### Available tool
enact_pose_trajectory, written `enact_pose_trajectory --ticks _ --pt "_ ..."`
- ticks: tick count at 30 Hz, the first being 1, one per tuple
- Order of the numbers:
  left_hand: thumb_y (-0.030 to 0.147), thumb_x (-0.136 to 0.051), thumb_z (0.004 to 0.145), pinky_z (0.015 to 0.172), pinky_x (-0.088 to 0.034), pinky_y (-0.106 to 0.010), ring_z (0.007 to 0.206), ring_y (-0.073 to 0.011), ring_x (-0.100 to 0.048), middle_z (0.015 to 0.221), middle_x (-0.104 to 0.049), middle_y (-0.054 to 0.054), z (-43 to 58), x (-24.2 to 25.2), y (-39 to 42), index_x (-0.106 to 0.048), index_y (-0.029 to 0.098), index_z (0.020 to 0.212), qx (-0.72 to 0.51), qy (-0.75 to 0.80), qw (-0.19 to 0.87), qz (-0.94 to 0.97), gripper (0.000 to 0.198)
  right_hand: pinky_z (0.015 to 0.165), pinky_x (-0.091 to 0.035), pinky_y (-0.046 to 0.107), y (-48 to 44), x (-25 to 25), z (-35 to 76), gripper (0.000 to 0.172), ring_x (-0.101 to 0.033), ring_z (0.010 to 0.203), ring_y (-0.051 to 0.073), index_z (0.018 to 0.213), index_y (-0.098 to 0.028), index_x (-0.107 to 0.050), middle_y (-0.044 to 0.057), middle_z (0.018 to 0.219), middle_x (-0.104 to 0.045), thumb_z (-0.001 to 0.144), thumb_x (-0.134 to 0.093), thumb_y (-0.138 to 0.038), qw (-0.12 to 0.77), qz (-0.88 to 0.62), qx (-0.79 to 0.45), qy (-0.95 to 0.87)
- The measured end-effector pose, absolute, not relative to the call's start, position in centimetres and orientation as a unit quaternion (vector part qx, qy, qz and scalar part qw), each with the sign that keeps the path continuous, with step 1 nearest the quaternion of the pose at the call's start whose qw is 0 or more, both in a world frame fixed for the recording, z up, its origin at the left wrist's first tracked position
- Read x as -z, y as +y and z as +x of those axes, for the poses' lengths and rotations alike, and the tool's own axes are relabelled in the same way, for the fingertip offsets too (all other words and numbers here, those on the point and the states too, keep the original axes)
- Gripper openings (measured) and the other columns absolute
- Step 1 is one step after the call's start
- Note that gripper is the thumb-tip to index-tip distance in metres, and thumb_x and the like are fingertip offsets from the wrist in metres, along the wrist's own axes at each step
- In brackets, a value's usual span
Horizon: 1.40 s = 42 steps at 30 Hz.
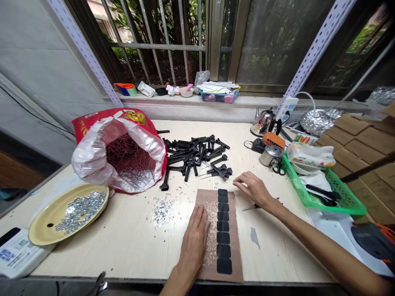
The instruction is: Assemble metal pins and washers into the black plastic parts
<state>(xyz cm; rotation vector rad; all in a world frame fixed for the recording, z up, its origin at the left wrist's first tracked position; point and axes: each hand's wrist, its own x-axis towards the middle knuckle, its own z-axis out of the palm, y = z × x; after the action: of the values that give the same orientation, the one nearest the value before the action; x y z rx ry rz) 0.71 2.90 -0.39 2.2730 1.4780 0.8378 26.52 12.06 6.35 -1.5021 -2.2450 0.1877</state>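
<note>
My left hand (195, 234) lies flat, fingers stretched, on a brown mat (234, 242) that carries a column of black pads (223, 230) and a strip of tiny white grains. My right hand (253, 188) reaches toward the near edge of a pile of black plastic pieces (197, 154); its fingers are curled together in a pinch at thin metal pins by the pile. What they grip is too small to make out. A small heap of shiny metal bits (162, 210) sits left of the mat.
A red-and-white bag of pins (120, 152) lies open at the left, a yellow plate of metal bits (66, 213) near it. A green basket (324, 193), kettle (263, 121), small pot (271, 155) and cardboard sheets (364, 144) crowd the right. The window sill holds clutter.
</note>
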Motion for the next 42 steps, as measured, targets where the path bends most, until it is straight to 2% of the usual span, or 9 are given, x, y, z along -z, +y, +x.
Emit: enact_pose_trajectory --ticks 4,8,12,16,22,28,31,36,42 --pt "0.015 -0.038 0.092 0.098 -0.048 -0.04 0.126 -0.0225 -0.044 0.134 -0.05 -0.012 -0.2 -1.9 3.2 -0.052 0.018 0.125 -0.324 0.52 0.107 0.784 0.036 0.076 -0.039 0.025 18.8 -7.0 20.9 0.028 -0.055 0.092 0.016 0.092 -0.022 -0.063 0.004 0.095 -0.066 0.095 -0.039 -0.037 0.125 -0.598 -0.032 -0.791" --pt "0.02 -0.046 0.089 0.087 -0.05 -0.044 0.104 -0.0252 -0.054 0.106 -0.062 -0.011 -4.2 -4.1 4.6 -0.064 0.017 0.104 -0.339 0.596 0.013 0.728 0.024 0.074 -0.038 0.028 23.1 -5.4 16.8 0.024 -0.055 0.096 0.022 0.091 -0.017 -0.064 0.009 0.096 -0.065 0.091 -0.048 -0.035 0.074 -0.626 -0.029 -0.776" --pt "0.025 -0.05 0.087 0.075 -0.049 -0.04 0.086 -0.0248 -0.051 0.089 -0.063 -0.01 -8.8 -4.6 6.1 -0.068 0.016 0.096 -0.277 0.668 -0.035 0.69 0.022 0.069 -0.037 0.028 23.8 -3.9 15.8 0.023 -0.057 0.089 0.022 0.087 -0.014 -0.065 0.012 0.094 -0.064 0.09 -0.044 -0.022 0.049 -0.633 -0.033 -0.772" --pt "0.024 -0.049 0.088 0.071 -0.045 -0.034 0.083 -0.0228 -0.047 0.084 -0.061 -0.008 -9.3 -4.0 8.4 -0.068 0.016 0.097 -0.244 0.67 -0.02 0.701 0.023 0.069 -0.038 0.028 22.5 -4.6 16.8 0.027 -0.055 0.093 0.022 0.096 -0.017 -0.063 0.01 0.095 -0.063 0.092 -0.037 -0.022 0.053 -0.635 -0.021 -0.77" --pt "0.022 -0.045 0.09 0.068 -0.038 -0.034 0.083 -0.0239 -0.045 0.082 -0.059 -0.009 -6.9 -2.9 12.7 -0.069 0.02 0.086 -0.15 0.64 -0.02 0.753 0.024 0.078 -0.044 0.031 19.4 -6.2 18.6 0.031 -0.056 0.094 0.022 0.116 -0.02 -0.056 0.009 0.102 -0.062 0.095 -0.034 -0.026 0.238 -0.516 -0.018 -0.822" --pt "0.016 -0.047 0.087 0.075 -0.038 -0.038 0.087 -0.0254 -0.049 0.081 -0.061 -0.011 -7.0 -2.6 13.8 -0.066 0.017 0.076 -0.192 0.633 0.043 0.748 0.023 0.076 -0.048 0.033 16.1 -7.2 17.4 0.027 -0.058 0.087 0.02 0.108 -0.02 -0.061 0.008 0.092 -0.06 0.094 -0.039 -0.026 0.337 -0.435 -0.12 -0.826" --pt "0.025 -0.052 0.086 0.074 -0.041 -0.035 0.085 -0.0223 -0.054 0.084 -0.064 -0.01 -6.7 -3.5 13.2 -0.068 0.015 0.084 -0.306 0.646 0.163 0.68 0.019 0.074 -0.048 0.033 14.3 -7.8 15.8 0.023 -0.057 0.086 0.019 0.103 -0.021 -0.064 0.007 0.091 -0.06 0.093 -0.044 -0.027 0.351 -0.424 -0.148 -0.822" --pt "0.04 -0.072 0.068 0.056 -0.044 -0.022 0.06 -0.0098 -0.055 0.075 -0.066 -0.005 -5.1 -5.7 11.5 -0.067 0.011 0.083 -0.508 0.519 0.604 0.328 0.033 0.073 -0.047 0.03 12.6 -8.5 13.7 0.022 -0.056 0.084 0.018 0.097 -0.02 -0.065 0.006 0.088 -0.062 0.093 -0.045 -0.029 0.33 -0.414 -0.139 -0.837" --pt "0.027 -0.081 0.06 0.062 -0.052 -0.021 0.061 -0.0074 -0.058 0.073 -0.066 -0.004 -3.5 -7.1 10.3 -0.066 0.009 0.079 -0.54 0.437 0.688 0.211 0.03 0.07 -0.045 0.028 12.0 -8.9 13.5 0.024 -0.054 0.083 0.017 0.095 -0.02 -0.066 0.006 0.086 -0.062 0.094 -0.044 -0.03 0.308 -0.419 -0.111 -0.847"
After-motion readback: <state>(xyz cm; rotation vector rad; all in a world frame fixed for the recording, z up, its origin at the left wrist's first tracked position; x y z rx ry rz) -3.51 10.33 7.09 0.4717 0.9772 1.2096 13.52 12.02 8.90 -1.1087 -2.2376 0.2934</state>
